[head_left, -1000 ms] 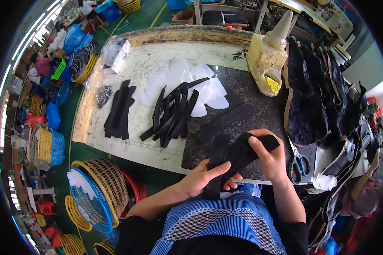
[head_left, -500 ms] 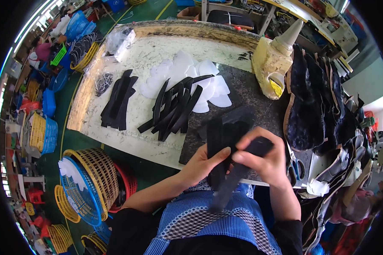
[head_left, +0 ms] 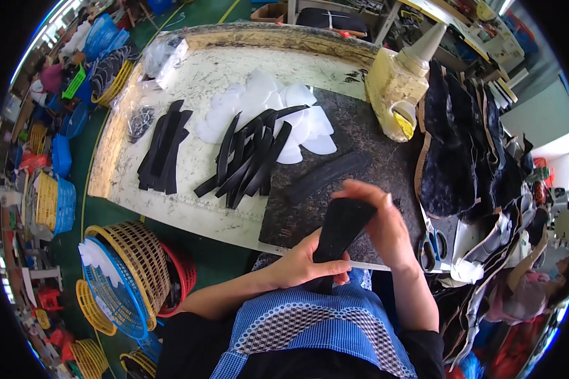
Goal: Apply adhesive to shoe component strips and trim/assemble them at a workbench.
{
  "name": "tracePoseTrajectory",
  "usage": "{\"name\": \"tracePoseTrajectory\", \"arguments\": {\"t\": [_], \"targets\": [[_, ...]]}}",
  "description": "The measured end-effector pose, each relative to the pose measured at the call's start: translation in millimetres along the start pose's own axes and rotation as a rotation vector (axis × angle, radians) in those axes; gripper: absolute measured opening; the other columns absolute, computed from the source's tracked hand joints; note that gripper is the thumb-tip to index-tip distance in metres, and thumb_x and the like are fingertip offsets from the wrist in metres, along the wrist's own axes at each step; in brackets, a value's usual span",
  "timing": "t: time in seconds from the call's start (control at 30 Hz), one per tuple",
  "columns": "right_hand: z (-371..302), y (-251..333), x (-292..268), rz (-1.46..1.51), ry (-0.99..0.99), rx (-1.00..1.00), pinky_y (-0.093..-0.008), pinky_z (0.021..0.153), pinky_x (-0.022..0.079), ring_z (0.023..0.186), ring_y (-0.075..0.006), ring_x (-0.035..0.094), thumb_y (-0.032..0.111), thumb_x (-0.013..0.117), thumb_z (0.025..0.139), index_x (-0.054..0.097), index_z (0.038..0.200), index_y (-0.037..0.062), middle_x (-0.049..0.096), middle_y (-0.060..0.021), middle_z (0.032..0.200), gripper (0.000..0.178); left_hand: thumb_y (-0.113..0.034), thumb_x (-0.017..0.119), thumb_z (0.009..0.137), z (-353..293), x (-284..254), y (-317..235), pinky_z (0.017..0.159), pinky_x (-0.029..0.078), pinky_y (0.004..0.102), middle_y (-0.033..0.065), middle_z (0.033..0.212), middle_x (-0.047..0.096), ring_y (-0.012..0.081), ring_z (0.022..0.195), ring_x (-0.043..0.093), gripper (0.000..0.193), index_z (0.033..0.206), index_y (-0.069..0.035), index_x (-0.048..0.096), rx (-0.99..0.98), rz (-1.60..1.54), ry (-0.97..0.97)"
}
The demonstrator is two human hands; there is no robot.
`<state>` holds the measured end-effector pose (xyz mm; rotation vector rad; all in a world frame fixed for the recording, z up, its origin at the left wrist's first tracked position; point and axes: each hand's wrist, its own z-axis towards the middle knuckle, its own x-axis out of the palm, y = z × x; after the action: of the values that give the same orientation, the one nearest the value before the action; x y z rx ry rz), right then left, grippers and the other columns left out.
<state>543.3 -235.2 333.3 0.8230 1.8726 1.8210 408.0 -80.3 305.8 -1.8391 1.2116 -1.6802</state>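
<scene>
In the head view, low centre of the frame, the left hand (head_left: 306,265) and the right hand (head_left: 379,221) both close their fingers on a black strip (head_left: 341,228). It looks thin, light and bendable, so holding both ends seems best.

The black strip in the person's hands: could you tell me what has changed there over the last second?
Both hands kept hold of the black strip. The right hand shifted its grip over the upper end, and the left hand now pinches the lower end, pulling it lengthwise. The fanned black strips and white pieces on the table stayed put.
</scene>
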Motion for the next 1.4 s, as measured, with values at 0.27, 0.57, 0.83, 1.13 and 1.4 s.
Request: {"name": "tracePoseTrajectory", "arguments": {"t": [0.27, 0.57, 0.83, 1.13, 1.4], "targets": [[-1.5, 1.0, -1.0, 0.073, 0.015, 0.041, -0.0413, 0.113, 0.039, 0.126, -0.0276, 0.058, 0.053, 0.026, 0.109, 0.061, 0.130, -0.0008, 0.063, -0.0170, 0.132, 0.067, -0.016, 0.072, 0.095, 15.4, 0.3, 15.0, 0.075, 0.056, 0.0291, 0.0039, 0.085, 0.066, 0.0129, 0.077, 0.068, 0.032, 0.119, -0.001, 0.056, -0.141, 0.000, 0.045], [-34.7, 3.5, -24.0, -0.162, 0.054, -0.151, -0.0416, 0.103, 0.046, 0.114, -0.0308, 0.063, 0.040, 0.033, 0.110, 0.069, 0.111, -0.0041, 0.069, -0.0175, 0.111, 0.056, -0.019, 0.072, 0.096, 25.0, 21.1, 26.1, 0.068, 0.054, 0.0254, 0.0018, 0.082, 0.062, 0.0094, 0.070, 0.062, 0.025, 0.112, -0.002, 0.061, -0.188, 0.124, 0.020], [-86.9, -10.5, -34.7, -0.351, -0.160, -0.293, -0.0458, 0.108, 0.042, 0.127, -0.0361, 0.057, 0.039, 0.036, 0.106, 0.060, 0.131, -0.0031, 0.060, -0.0227, 0.134, 0.055, -0.029, 0.068, 0.098, 23.5, 35.1, 50.0, 0.062, 0.054, 0.0240, 0.0007, 0.082, 0.061, 0.0087, 0.068, 0.063, 0.036, 0.119, -0.002, 0.056, -0.168, 0.247, 0.019], [-124.7, -37.2, -34.6, -0.420, 0.013, -0.262, -0.0483, 0.117, 0.031, 0.142, -0.0376, 0.041, 0.044, 0.036, 0.105, 0.048, 0.143, -0.0046, 0.046, -0.0245, 0.148, 0.063, -0.029, 0.060, 0.104, 23.6, 46.7, 68.1, 0.058, 0.049, 0.0222, -0.0006, 0.076, 0.055, 0.0061, 0.059, 0.054, 0.027, 0.115, -0.005, 0.053, -0.162, 0.224, 0.007], [-164.8, -23.2, -118.3, -1.191, -0.843, 0.029, -0.0374, 0.087, 0.050, 0.096, -0.0283, 0.062, 0.008, 0.070, 0.085, 0.066, 0.112, -0.0022, 0.066, -0.0137, 0.103, 0.030, -0.036, 0.039, 0.111, 18.2, 41.5, 61.2, 0.056, 0.046, 0.0219, 0.0029, 0.075, 0.056, 0.0062, 0.056, 0.050, 0.037, 0.126, -0.005, 0.049, -0.150, 0.142, 0.039]]}}
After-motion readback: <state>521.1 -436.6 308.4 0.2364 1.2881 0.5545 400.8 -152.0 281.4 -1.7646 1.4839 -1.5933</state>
